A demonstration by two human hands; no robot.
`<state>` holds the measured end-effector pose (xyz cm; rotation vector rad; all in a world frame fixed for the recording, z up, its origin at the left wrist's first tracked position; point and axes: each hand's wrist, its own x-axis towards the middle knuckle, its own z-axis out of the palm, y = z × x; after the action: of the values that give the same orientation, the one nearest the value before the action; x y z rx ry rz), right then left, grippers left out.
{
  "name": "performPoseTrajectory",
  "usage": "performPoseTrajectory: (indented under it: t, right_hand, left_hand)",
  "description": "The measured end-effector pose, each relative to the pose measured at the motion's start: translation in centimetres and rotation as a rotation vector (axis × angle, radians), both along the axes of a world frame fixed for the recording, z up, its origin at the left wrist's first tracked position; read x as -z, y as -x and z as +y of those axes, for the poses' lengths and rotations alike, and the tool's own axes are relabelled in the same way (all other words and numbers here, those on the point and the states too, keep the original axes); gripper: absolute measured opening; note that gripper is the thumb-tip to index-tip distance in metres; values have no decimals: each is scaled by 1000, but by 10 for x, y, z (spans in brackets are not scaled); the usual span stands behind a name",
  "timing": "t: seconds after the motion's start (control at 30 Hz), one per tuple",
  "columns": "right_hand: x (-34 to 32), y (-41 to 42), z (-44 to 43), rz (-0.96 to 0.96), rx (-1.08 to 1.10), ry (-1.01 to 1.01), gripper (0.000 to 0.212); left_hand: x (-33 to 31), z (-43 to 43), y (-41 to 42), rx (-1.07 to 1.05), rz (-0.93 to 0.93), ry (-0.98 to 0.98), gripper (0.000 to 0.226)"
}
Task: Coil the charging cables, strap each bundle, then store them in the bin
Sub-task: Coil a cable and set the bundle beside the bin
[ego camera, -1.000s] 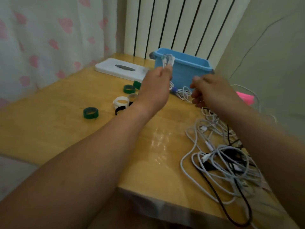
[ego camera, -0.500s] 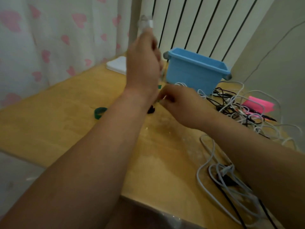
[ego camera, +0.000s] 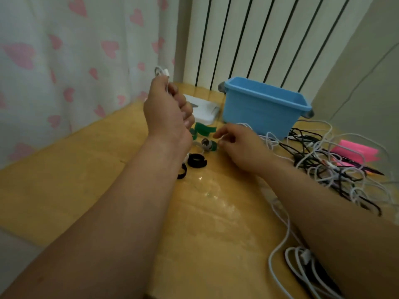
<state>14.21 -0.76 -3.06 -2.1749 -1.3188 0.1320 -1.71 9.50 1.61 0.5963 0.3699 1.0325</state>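
Observation:
My left hand (ego camera: 167, 113) is raised above the wooden table (ego camera: 64, 173) and grips the end of a white charging cable (ego camera: 161, 71), whose plug sticks out above my fist. My right hand (ego camera: 239, 145) is lower, near the table, and pinches the same white cable between thumb and fingers. A tangle of white and black cables (ego camera: 336, 167) lies on the right. The blue bin (ego camera: 264, 106) stands at the back. Rolled straps, green (ego camera: 204, 130) and black (ego camera: 196, 161), lie between my hands.
A white flat box (ego camera: 205, 111) lies left of the bin. A pink pad (ego camera: 356, 151) sits under the cables at far right. More cable loops (ego camera: 300, 260) lie by the front edge. A curtain hangs left, a radiator stands behind.
The view has shifted. My left hand, after rising with the cable end, has come lower, further from my right hand. My right hand stays low by the straps, pinching the cable.

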Motion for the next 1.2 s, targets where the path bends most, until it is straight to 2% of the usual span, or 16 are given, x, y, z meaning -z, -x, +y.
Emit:
performPoseTrajectory:
  t: [0.1,0.2,0.33,0.47,0.63,0.7,0.77,0.87,0.93,1.07,1.2]
  right_hand:
    - [9,2,7,-158,-77,70,11]
    - [5,1,4,-181,-77,50,3]
    - [-16,-4,-12,-169,-20,55,9]
    - [-45,-2,-44,92,24,-2,12]
    - [-41,0,-95,593,-33,-274,16]
    - [-28,1,-108,686,-49,-376,18]
    - [-17,3,-116,639,-6,-441,20]
    - [-14,13,-120,329,115,-404,22]
    - [-12,15,-120,207,144,-389,23]
    - [-8,18,-122,308,81,-394,17]
    - [-11,21,-126,281,31,-368,28]
  left_hand:
    - [3,-5,-6,20,43,-40,32]
    - [4,-10,-10,36,83,-77,28]
    - [7,-17,-13,70,157,-129,29]
    - [9,-34,-18,171,322,-314,33]
    - [22,-61,-28,295,580,-817,20]
    - [25,-70,-31,305,676,-961,25]
    - [28,-75,-34,315,744,-1055,31]
    - [30,-79,-35,329,799,-1104,27]
    - [30,-80,-38,323,752,-1082,20]
    - [30,-83,-41,318,663,-1110,18]
    - [32,-82,-42,283,604,-1072,21]
